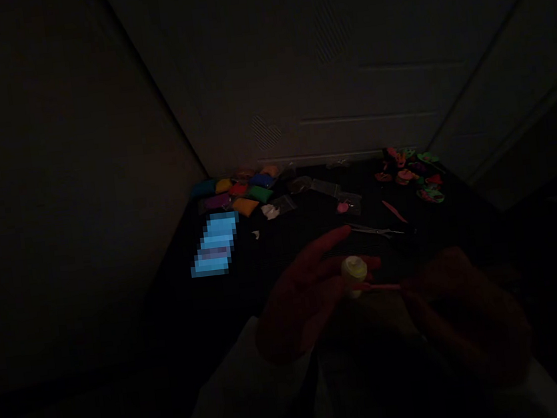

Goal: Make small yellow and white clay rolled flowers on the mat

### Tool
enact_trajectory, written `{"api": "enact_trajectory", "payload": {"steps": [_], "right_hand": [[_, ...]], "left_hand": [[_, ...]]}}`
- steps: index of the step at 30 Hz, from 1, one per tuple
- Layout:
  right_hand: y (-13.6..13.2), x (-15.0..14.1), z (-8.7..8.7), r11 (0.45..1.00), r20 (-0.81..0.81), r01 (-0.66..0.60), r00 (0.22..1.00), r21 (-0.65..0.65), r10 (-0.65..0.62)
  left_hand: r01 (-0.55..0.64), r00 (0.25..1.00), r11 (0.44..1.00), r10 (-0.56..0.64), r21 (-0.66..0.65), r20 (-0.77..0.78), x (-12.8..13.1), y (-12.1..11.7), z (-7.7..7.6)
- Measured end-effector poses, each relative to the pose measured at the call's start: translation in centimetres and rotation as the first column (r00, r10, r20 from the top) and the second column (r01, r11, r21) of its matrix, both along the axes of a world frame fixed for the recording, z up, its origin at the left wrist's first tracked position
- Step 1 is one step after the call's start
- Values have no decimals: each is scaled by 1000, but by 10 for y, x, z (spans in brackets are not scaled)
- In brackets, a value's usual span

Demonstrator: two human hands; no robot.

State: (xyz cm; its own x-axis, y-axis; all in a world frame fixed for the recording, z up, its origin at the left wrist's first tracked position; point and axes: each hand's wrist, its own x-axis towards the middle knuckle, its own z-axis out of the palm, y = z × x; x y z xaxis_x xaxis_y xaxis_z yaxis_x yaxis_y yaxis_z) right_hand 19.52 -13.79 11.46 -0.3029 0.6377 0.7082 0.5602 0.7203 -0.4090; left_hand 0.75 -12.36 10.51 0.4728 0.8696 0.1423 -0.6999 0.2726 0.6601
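Observation:
The scene is very dark. My left hand [303, 297] holds a small pale yellow, rounded piece [354, 269], which looks like modelling clay, between thumb and fingers, with the index finger stretched out above it. My right hand [466, 315] is closed around a thin pink modelling tool [385, 287]. The tool's tip lies against or just in front of the lower part of the yellow piece; I cannot tell which. Much of the right hand is lost in shadow. Beyond the hands, a pair of scissors [374, 230] and a pink plastic knife-like tool [394, 211] lie on the dark table.
Several coloured clay packets [245, 206] are grouped at the back left. In front of them glows a pixelated screen [215, 244]. Small clear bags, one by a white lump [271, 211], another with a pink piece [343, 208], lie mid-table. Colourful shaped pieces [405, 176] sit back right.

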Motion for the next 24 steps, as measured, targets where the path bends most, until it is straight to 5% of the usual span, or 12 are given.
{"api": "enact_trajectory", "payload": {"steps": [7,14,24], "right_hand": [[1,8,-7,998,-29,9,1000,-68,-11],[-6,5,-2,997,58,69,996,34,-71],[-7,3,-1,990,112,137,984,31,-140]], "left_hand": [[-76,997,995,76,-60,0,3,6,-3],[-205,979,977,205,-63,-19,4,6,0],[-230,973,971,228,-70,-28,6,3,4]]}}
